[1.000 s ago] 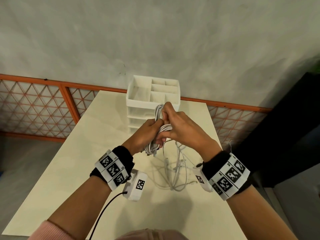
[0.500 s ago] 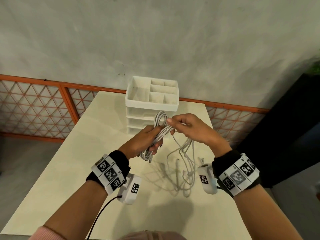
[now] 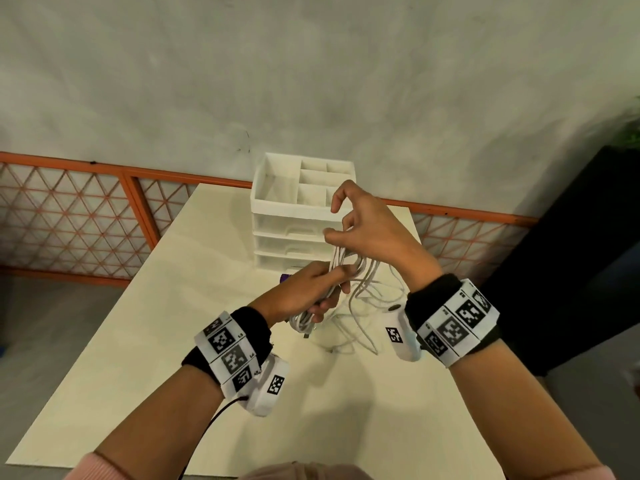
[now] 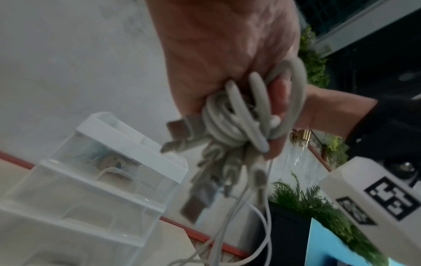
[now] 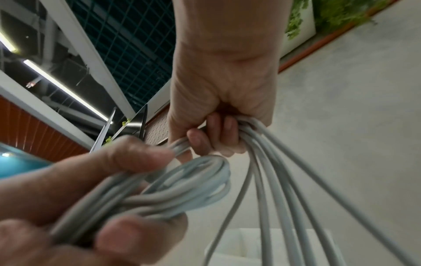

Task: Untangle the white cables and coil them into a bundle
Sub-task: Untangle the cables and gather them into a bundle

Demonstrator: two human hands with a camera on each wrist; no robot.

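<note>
In the head view my left hand point(image 3: 325, 292) grips a coil of white cables point(image 3: 338, 259) above the table, with plugs sticking out below the fist. My right hand point(image 3: 346, 223) is just above it, in front of the organiser, fingers curled round several strands that run down to the coil. Loose loops point(image 3: 363, 329) hang from both hands onto the table. The left wrist view shows the left hand point(image 4: 257, 111) clenched round the coil point(image 4: 230, 115), plugs dangling. In the right wrist view the right hand point(image 5: 214, 142) holds the strands point(image 5: 268, 180); the coil point(image 5: 182, 187) sits in the left hand.
A white drawer organiser point(image 3: 294, 216) with open top compartments stands on the cream table point(image 3: 166, 306) right behind the hands. A small purple object point(image 3: 285, 278) lies at its foot. An orange lattice fence point(image 3: 69, 216) runs behind the table; a dark block point(image 3: 571, 254) stands to the right.
My right hand has risen and moved away from me toward the organiser, drawing the strands up over the coil. The left hand has kept its grip and barely moved.
</note>
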